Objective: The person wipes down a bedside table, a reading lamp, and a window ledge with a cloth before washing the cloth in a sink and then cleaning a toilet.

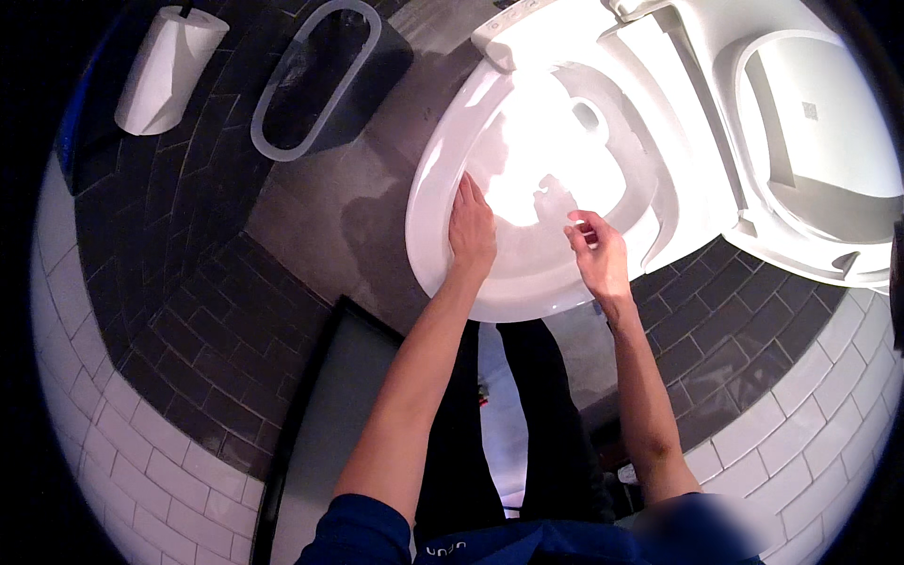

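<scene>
A white toilet bowl fills the upper middle, with strong glare washing out much of its inside. My left hand lies along the left inner side of the rim, fingers stretched out and close together, holding nothing visible. Over the right front part of the bowl is my right hand, its fingers curled toward the thumb. Whatever may be between those fingertips is too small and bright to make out. A grey, hand-like shadow falls in the bowl just beyond the right fingertips.
The white toilet seat and lid stand raised at the right. A white side panel juts out beyond the bowl. At the upper left are a dark bin with a pale oval rim and a paper roll. Dark-framed glass is near my left forearm.
</scene>
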Action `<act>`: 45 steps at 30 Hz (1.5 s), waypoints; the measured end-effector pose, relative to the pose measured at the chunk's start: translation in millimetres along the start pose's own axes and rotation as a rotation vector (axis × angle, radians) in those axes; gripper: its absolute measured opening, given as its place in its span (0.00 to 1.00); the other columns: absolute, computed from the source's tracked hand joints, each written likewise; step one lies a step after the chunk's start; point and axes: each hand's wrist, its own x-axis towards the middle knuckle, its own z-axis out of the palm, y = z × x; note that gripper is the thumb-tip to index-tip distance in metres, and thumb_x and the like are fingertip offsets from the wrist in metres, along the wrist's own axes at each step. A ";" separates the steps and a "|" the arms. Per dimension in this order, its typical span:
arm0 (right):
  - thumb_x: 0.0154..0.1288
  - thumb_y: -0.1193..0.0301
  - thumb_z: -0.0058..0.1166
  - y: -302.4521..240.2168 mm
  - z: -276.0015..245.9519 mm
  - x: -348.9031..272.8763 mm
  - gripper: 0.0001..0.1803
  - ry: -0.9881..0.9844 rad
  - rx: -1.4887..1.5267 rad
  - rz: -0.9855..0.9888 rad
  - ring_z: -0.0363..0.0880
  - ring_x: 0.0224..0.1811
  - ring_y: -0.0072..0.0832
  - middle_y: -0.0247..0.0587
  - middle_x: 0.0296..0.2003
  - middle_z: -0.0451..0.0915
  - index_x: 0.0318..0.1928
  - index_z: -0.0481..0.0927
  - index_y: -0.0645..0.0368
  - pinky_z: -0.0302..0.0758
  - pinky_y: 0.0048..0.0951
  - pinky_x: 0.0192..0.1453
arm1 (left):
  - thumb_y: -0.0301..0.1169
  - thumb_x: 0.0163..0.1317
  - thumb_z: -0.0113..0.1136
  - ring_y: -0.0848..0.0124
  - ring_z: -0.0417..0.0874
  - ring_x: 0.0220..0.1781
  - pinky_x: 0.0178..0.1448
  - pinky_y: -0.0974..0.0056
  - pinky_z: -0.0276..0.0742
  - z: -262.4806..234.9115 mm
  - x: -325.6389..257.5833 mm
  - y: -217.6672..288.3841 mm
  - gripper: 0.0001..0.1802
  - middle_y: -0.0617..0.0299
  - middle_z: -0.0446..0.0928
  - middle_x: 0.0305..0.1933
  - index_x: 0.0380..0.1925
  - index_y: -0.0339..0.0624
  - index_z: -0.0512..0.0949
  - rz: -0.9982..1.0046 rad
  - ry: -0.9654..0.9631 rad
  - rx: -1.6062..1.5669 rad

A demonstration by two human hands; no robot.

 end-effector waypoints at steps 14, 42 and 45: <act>0.60 0.67 0.53 24.9 44.2 40.8 0.11 -0.095 -0.030 0.061 0.81 0.33 0.37 0.45 0.30 0.82 0.40 0.79 0.60 0.75 0.35 0.40 | 0.44 0.43 0.71 0.44 0.51 0.71 0.72 0.49 0.49 -10.2 0.0 2.9 0.58 0.36 0.47 0.70 0.67 0.28 0.46 0.111 0.189 -0.421; 0.73 0.47 0.27 34.5 3.6 55.3 0.33 -0.369 1.336 0.364 0.74 0.57 0.37 0.52 0.56 0.72 0.62 0.63 0.62 0.74 0.33 0.56 | 0.45 0.36 0.75 0.50 0.42 0.75 0.76 0.54 0.44 1.2 -11.9 -4.4 0.64 0.42 0.34 0.74 0.69 0.37 0.45 0.037 -0.091 -0.257; 0.73 0.55 0.32 43.6 28.2 69.3 0.26 -0.426 1.054 0.319 0.75 0.54 0.32 0.48 0.54 0.75 0.58 0.68 0.62 0.73 0.28 0.55 | 0.43 0.37 0.75 0.48 0.43 0.74 0.75 0.52 0.45 -0.8 -12.0 -3.2 0.63 0.40 0.36 0.73 0.68 0.33 0.45 0.033 -0.077 -0.305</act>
